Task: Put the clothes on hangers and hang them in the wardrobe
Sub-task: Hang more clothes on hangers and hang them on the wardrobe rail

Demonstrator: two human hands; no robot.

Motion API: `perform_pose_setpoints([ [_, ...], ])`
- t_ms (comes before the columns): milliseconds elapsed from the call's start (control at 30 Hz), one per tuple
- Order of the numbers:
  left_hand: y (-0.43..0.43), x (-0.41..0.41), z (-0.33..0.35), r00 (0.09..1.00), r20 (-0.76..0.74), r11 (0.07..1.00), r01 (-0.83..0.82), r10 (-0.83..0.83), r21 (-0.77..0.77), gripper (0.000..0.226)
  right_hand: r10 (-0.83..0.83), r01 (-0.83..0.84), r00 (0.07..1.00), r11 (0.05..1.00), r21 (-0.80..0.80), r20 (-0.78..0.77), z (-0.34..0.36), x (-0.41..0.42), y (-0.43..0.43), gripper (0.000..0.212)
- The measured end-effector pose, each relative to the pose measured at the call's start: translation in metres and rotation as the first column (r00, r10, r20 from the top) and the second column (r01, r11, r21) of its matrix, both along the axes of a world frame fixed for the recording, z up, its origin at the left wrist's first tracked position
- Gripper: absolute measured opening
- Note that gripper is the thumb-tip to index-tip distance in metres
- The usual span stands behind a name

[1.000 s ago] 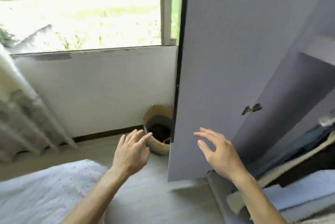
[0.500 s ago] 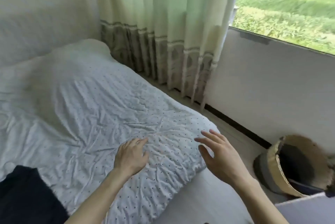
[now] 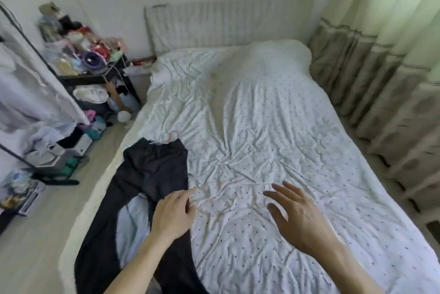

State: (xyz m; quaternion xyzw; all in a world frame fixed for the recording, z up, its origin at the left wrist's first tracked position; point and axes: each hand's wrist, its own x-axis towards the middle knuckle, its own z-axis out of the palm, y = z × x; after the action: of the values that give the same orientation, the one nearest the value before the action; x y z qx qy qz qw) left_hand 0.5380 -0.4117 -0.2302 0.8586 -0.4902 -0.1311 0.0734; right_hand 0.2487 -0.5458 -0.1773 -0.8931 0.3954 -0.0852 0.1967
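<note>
Dark trousers [image 3: 152, 170] lie flat along the left edge of the white dotted bed [image 3: 273, 115], waistband away from me. I see my left grip [image 3: 172, 214] over one leg, fingers loose, holding nothing. My right grip [image 3: 300, 217] is spread wide and empty above the bed.

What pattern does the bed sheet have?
The bed sheet is white with small dark dots, clearest in the head view.

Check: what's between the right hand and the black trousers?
Head view: wrinkled dotted bedsheet, then the left hand over the black trousers.
</note>
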Motion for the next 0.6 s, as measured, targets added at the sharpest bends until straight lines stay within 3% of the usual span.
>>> perform_pose_setpoints([
  [300,0.052,0.07,-0.009,0.969,0.015,0.967,-0.246,0.245,0.071,0.051,0.272,-0.26,0.959,0.954,0.148,-0.072,-0.04,0.108,-0.006,0.044],
  [600,0.004,0.222,-0.071,0.971,-0.033,0.948,-0.223,0.236,0.229,0.052,0.283,-0.227,0.935,0.94,0.253,-0.212,-0.098,0.253,-0.055,0.046],
])
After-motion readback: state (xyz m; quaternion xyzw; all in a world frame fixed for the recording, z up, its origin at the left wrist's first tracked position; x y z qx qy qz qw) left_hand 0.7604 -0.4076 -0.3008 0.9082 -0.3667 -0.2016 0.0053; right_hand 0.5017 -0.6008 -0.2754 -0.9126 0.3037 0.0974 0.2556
